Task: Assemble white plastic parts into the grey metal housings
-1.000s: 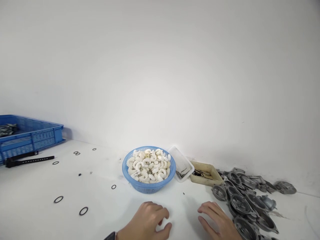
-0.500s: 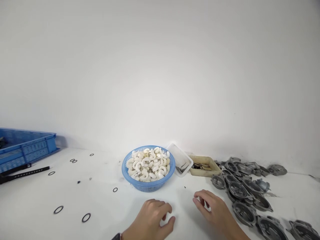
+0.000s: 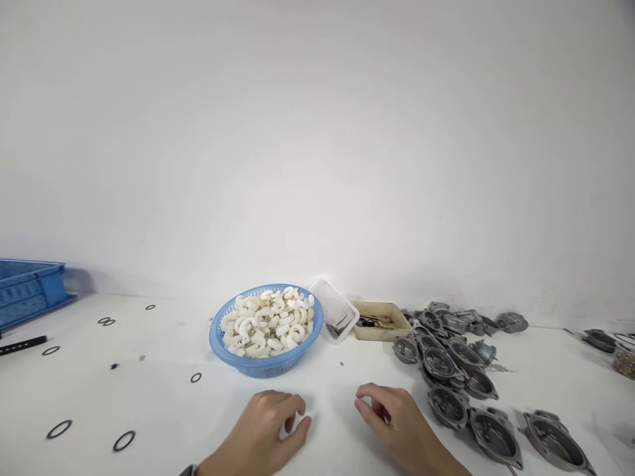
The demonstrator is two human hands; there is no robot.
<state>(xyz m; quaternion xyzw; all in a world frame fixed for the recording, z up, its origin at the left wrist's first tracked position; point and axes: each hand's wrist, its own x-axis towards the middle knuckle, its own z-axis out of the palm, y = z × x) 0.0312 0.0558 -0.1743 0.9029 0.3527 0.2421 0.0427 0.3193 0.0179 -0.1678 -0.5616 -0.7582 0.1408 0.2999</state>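
Head view: your left hand rests on the white counter, its grip curled with thumb and fingers nearly pinched, and I cannot tell whether anything small sits between them. Your right hand lies just beside it, fingers loosely bent and holding nothing. No part is in either grip, so the work looks barely begun.

Just beyond your left grip stands a blue plastic basket with a meshed wall, heaped with smooth white half-ring pieces. Right of your right grip sprawls a pile of dull grey cast metal housings, round and hollow. Thin black rubber rings lie scattered well left of your left grip.
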